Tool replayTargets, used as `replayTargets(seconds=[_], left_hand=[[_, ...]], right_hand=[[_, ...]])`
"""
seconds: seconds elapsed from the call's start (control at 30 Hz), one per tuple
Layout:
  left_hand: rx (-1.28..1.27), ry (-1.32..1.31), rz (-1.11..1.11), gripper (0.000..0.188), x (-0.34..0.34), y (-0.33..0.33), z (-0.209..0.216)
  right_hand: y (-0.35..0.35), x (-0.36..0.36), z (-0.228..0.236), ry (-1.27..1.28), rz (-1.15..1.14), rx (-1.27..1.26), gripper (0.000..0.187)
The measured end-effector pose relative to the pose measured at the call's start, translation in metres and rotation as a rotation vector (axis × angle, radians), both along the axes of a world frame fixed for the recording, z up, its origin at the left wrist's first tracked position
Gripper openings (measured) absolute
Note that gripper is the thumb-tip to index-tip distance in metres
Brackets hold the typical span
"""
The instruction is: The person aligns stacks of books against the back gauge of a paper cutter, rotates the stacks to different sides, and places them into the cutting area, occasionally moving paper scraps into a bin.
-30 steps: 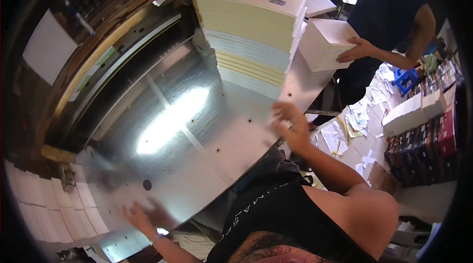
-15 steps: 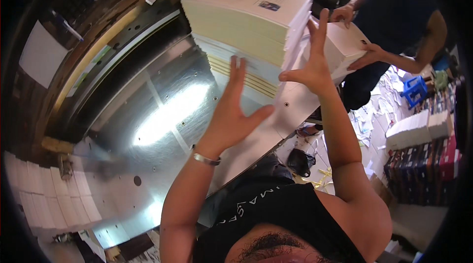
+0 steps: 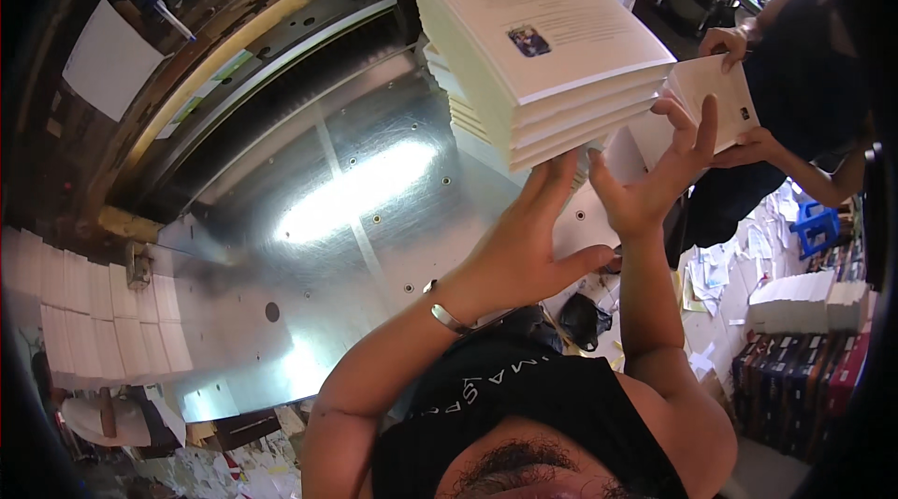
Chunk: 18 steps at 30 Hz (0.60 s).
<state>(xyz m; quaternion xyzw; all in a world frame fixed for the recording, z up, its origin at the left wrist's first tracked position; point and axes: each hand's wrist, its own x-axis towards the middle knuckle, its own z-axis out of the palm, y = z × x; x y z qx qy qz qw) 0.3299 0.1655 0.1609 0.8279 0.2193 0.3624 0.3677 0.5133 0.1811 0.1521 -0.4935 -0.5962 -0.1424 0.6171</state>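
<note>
A tall stack of book blocks, cream-edged with a small dark picture on the top sheet, stands at the far middle of the metal table. Stretched out toward its near lower edge, my left hand has its fingertips at the lower blocks and its thumb apart. My right hand is spread by the stack's near right corner, fingers up and thumb out. Whether either hand presses on the paper I cannot tell. More paper layers show beneath the stack, partly hidden by it.
To the right, another person holds a book block in both hands. White paper blocks line the table's left end. A slotted machine front bounds the far left. Paper scraps, a blue stool and stacked books are at right.
The stack now shows turned, its near corner toward me, and further right in view. My left hand has moved right to its lower edge. The other person's block is tilted up more.
</note>
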Motion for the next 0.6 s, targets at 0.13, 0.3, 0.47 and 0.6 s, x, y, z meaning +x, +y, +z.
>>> replayTargets(seconds=[0.13,0.3,0.47,0.6], left_hand=[[-0.077,-0.055,0.032,0.088,-0.006,0.008,-0.028],[-0.274,-0.146,0.049,0.070,-0.019,0.016,-0.043],[-0.377,-0.166,0.068,0.060,-0.011,0.025,-0.053],[-0.372,-0.130,0.062,0.052,-0.007,0.026,-0.041]], right_hand=[[0.001,-0.010,0.025,-0.162,0.020,0.256,0.106],[0.007,-0.027,0.041,-0.498,-0.088,0.129,0.079],[0.014,-0.026,0.056,-0.584,-0.112,0.155,0.058],[0.016,-0.032,0.062,-0.570,0.026,0.286,0.051]])
